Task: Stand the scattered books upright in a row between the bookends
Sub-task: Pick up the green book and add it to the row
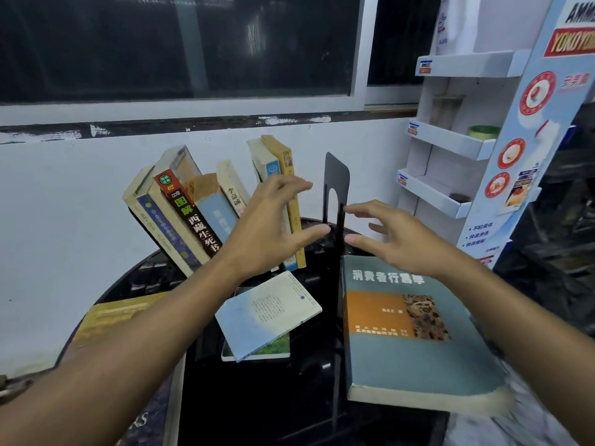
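Forearms reach in; both hands, left point(273, 230) and right point(392, 236), fingers spread and empty, flank the bookend point(336, 201); next, grip it.

Dark window point(180, 43) above white wall point(48, 204) — black table point(257, 397). Right: white display rack point(450, 140) — tape roll point(483, 132) on a shelf.

Both forearms bare, reach forward from lower corners, converge toward centre. Left hand point(270, 226) open, fingers spread and slightly curled, thumb points right. Right hand point(394, 235) open, palm down, fingers spread toward left. Hands near, not touching; neither grips anything.
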A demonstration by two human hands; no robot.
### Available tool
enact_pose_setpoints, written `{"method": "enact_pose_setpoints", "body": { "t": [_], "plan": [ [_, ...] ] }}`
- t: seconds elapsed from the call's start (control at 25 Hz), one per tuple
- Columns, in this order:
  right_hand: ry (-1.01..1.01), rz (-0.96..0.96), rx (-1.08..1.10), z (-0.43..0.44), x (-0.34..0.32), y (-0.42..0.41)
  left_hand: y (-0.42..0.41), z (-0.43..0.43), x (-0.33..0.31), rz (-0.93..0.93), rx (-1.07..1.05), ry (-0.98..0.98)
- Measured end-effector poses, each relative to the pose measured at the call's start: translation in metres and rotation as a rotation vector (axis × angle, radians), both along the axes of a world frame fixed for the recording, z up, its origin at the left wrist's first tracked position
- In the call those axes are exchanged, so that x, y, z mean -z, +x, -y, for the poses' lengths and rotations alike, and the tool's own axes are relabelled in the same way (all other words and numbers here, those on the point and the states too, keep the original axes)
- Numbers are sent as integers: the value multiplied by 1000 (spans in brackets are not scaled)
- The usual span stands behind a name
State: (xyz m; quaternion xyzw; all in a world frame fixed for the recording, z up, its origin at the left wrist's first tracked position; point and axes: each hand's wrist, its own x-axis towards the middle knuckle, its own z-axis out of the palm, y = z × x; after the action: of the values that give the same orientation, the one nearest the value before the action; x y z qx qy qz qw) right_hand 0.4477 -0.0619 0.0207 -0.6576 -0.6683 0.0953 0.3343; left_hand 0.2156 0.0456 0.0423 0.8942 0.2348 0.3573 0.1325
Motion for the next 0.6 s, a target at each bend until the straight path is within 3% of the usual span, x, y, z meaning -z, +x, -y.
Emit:
{"method": "enact_pose_setpoints", "body": {
  "t": [0.28,0.6],
  "plan": [
    [-122,86,174,72,28,44,26,14,45,-429,121,-174],
    [-241,47,325,107,61,71,41,15,76,-709,77,-234]
  ]
}}
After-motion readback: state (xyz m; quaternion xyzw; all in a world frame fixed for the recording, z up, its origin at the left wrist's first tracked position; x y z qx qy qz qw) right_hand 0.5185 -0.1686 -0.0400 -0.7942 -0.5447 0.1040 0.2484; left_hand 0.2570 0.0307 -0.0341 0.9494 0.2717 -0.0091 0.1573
